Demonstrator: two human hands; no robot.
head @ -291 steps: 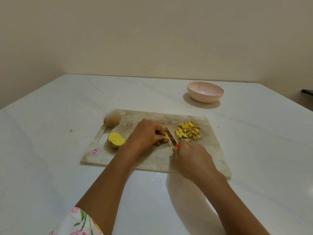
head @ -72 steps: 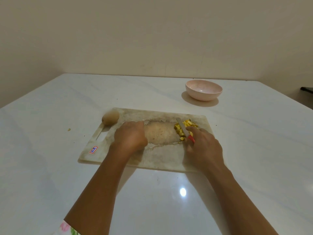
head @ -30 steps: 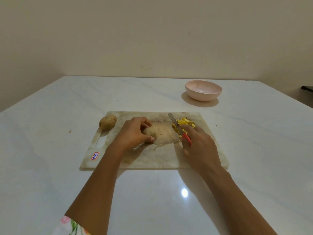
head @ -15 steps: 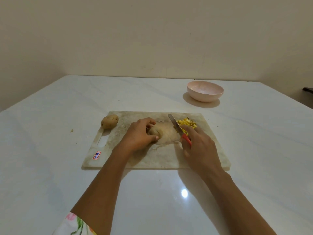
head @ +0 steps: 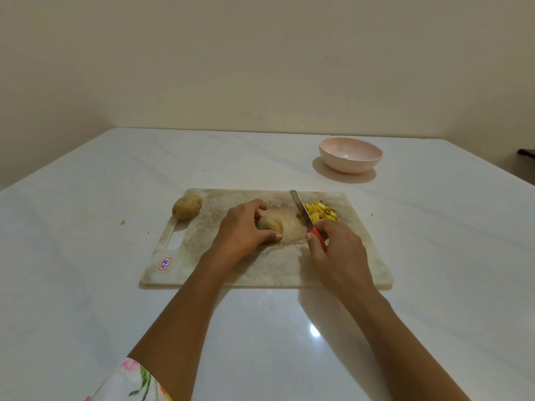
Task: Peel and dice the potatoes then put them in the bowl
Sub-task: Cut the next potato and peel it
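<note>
My left hand [head: 246,230] grips a potato half [head: 269,222], skin side up, in the middle of the worn cutting board [head: 260,270]. My right hand [head: 338,250] holds a knife [head: 302,208] by its red handle, the blade pointing away just right of the potato half. A pile of yellow potato dice [head: 318,212] lies right of the blade. A whole unpeeled potato [head: 187,206] sits at the board's far left corner. The pink bowl [head: 350,154] stands empty beyond the board, to the right.
The board lies on a white marble table [head: 86,285]. A small scrap [head: 122,222] lies on the table left of the board. The wall rises behind the table's far edge. A dark object [head: 527,153] shows at the right edge of view.
My left hand took the potato half from the board's left side and brought it to the middle. The knife pushed the dice to the right and now stands beside the potato half.
</note>
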